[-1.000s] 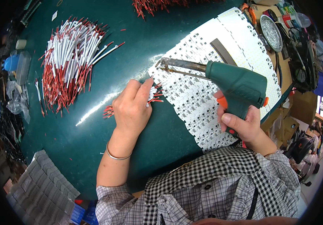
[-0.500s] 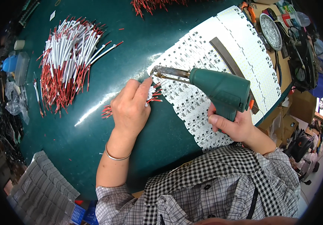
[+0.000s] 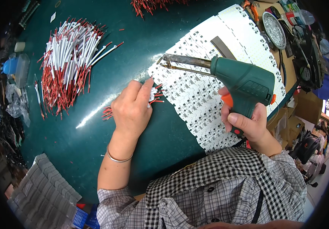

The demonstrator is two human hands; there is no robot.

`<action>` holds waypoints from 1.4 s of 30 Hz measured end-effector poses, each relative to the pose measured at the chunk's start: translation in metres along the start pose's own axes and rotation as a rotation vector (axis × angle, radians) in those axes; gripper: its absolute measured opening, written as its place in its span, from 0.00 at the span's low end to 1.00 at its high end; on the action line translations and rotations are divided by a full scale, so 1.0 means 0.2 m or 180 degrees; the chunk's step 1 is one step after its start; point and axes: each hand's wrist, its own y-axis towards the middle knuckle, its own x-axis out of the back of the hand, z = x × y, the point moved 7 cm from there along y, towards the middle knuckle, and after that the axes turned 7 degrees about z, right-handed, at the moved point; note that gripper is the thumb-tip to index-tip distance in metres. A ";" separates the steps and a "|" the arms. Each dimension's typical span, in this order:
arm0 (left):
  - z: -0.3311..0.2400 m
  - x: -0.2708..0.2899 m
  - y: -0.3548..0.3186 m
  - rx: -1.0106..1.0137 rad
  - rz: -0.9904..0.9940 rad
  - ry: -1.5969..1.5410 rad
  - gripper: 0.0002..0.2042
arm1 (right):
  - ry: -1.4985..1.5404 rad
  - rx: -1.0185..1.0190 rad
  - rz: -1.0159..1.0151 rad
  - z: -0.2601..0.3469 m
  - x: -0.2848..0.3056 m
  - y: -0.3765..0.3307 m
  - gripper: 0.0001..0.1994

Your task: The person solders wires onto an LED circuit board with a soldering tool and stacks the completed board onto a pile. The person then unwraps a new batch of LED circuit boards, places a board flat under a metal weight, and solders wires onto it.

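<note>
A green soldering gun (image 3: 244,78) with an orange trigger is held in my right hand (image 3: 250,124), fingers wrapped round its handle. Its metal tip points left over the corner of a white sheet of circuit boards (image 3: 206,118). My left hand (image 3: 132,107) is closed, thumb and fingers pinched near that corner, around a small bunch of red and white wires (image 3: 155,95). Red wire ends stick out on both sides of the hand. What lies right between its fingertips is too small to make out. The iron's tip is apart from the left fingertips.
A big pile of red and white wires (image 3: 67,68) lies on the green table (image 3: 160,152) at the left. More red wires (image 3: 145,5) are at the far edge. A dark strip (image 3: 222,49) rests on the sheet. A metal dish (image 3: 274,31) stands far right; grey stacked pieces (image 3: 46,191) sit near left.
My right hand has drawn the soldering gun to the right, so its tip has left the spot by my left fingertips. The left hand stays almost where it was.
</note>
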 end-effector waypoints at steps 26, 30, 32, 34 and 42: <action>0.03 0.02 0.04 -0.0477 0.0160 -0.0313 0.23 | -0.0237 -0.0674 0.0094 -0.11 -0.04 -0.08 0.18; 0.02 0.02 0.03 -0.0503 0.0112 -0.0187 0.23 | -0.0237 -0.0555 0.0152 -0.12 -0.05 -0.07 0.17; 0.03 0.02 0.04 -0.0498 0.0119 -0.0223 0.22 | -0.0262 -0.0574 0.0158 -0.12 -0.06 -0.07 0.17; 0.03 0.02 0.03 -0.0490 0.0129 -0.0255 0.22 | -0.0245 -0.0549 0.0174 -0.12 -0.06 -0.07 0.16; 0.03 0.02 0.04 -0.0490 0.0116 -0.0223 0.21 | -0.0439 -0.0531 0.0174 -0.14 -0.08 -0.07 0.15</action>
